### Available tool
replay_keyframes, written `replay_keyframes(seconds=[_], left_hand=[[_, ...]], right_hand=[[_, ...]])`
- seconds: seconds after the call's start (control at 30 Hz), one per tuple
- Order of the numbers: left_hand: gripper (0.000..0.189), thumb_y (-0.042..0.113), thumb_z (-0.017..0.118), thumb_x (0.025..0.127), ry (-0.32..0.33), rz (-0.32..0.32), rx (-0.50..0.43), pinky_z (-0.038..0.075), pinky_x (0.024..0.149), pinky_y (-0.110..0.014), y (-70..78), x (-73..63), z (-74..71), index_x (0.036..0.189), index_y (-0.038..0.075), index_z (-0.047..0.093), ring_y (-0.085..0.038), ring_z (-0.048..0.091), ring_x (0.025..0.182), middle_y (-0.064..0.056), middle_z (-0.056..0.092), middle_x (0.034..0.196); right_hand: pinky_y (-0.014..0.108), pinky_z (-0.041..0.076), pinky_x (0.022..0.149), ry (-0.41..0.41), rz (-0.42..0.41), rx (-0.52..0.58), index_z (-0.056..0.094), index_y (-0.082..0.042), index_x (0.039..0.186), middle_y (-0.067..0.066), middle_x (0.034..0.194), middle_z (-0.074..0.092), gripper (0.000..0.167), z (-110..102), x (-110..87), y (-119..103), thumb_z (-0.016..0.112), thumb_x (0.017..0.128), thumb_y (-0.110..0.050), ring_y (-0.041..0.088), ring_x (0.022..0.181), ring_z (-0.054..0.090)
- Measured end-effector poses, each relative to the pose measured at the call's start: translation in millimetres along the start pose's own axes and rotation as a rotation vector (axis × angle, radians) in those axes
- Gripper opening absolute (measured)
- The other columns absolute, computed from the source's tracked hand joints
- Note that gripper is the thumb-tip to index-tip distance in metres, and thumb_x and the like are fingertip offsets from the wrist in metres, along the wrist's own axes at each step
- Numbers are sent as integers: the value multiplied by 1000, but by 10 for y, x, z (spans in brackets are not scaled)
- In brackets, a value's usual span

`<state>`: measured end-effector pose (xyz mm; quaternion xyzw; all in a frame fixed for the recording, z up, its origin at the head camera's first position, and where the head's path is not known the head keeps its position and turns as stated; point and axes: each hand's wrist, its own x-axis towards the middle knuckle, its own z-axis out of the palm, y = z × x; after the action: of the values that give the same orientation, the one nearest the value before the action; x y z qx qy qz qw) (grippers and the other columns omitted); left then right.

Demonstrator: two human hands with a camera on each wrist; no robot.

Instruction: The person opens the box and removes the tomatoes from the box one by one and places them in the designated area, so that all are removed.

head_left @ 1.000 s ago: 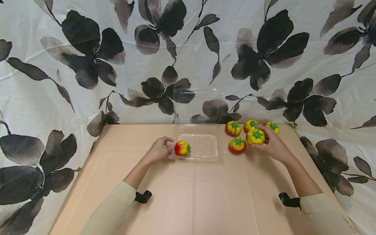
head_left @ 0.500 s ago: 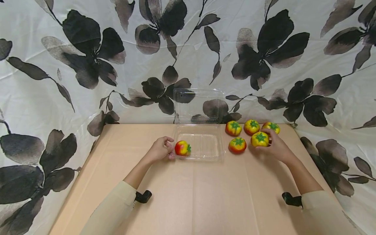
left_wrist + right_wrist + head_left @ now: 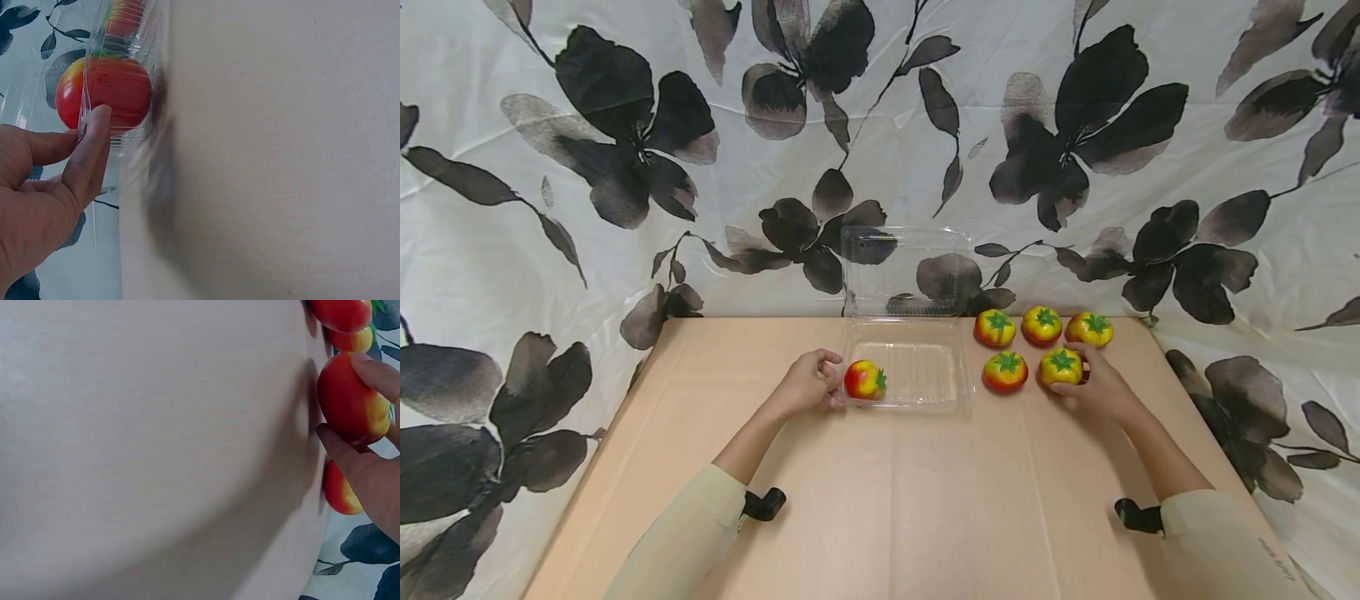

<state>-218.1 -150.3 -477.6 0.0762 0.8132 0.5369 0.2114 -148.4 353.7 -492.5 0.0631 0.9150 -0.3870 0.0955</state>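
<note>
In the head view, my left hand (image 3: 808, 382) is at the left edge of a clear plastic clamshell container (image 3: 928, 367). The left wrist view shows thumb and fingers pinching its rim (image 3: 87, 94). One red and yellow tomato (image 3: 865, 380) with a green star-shaped top lies on its side inside, near that hand. My right hand (image 3: 1101, 385) grips another tomato (image 3: 1060, 367), stem side up, between thumb and fingers. In the right wrist view, this tomato (image 3: 347, 400) shows its red side, close to the table. To its left stands a similar tomato (image 3: 1005, 372).
Behind the held tomato, a row of tomatoes (image 3: 1041, 325) stands along the table's back edge. The container's transparent lid (image 3: 910, 271) stands raised against a floral cloth (image 3: 925, 150). Bare tan table (image 3: 925, 500) lies in front of the container.
My right hand has shifted the held tomato right and then toward me, lowering it beside the front tomato and uncovering the back row. My left hand stays at the container.
</note>
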Motion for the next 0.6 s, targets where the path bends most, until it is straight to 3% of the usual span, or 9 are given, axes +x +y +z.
replay_keyframes(seconds=[0.13,0.37,0.6], left_hand=[[40,-9,57,97,4,-1,-3,65,63,-32,-5,4,-2,136,-10,51,-19,71,63,-18,60,94],[41,-10,56,97,-11,7,-34,66,66,-41,-24,18,-1,137,-12,49,-19,72,64,-19,60,95],[42,-8,58,97,-7,19,-12,65,62,-34,-23,23,-5,138,-12,49,-23,73,65,-22,61,96]], right_hand=[[68,37,115,6,5,18,17,4,159,35,155,30,94,29,22,23,77,94,-30,52,135,40],[69,34,117,-11,33,25,15,4,159,36,156,29,92,42,34,-20,75,96,-25,54,141,34],[67,35,117,-18,58,22,12,4,161,36,157,27,94,30,32,-61,74,96,-24,55,140,34]])
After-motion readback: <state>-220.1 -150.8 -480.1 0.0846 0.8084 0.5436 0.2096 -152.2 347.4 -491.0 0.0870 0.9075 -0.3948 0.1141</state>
